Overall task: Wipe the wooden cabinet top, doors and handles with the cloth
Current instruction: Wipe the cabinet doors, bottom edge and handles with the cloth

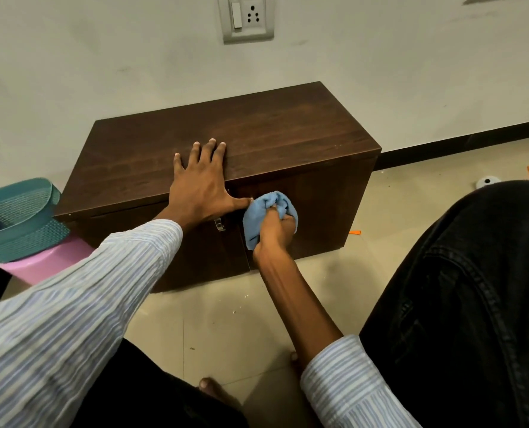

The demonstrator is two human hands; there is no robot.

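Observation:
A low dark wooden cabinet (287, 134) stands against the wall, its two front doors closed. My left hand (199, 183) lies flat on the front edge of the top, fingers spread, thumb hooked over the edge. My right hand (277, 231) grips a bunched light blue cloth (258, 216) and presses it against the upper part of the right door (321, 208), beside the centre seam. A metal handle (220, 225) shows on the left door just under my left hand. The right door's handle is hidden behind the cloth.
A teal mesh basket (16, 220) rests on a pink tub (47, 262) left of the cabinet. A wall socket (246, 18) sits above. My dark-trousered knee (473, 288) fills the right. Small orange bits (355, 232) and a white object (487, 181) lie on the tiled floor.

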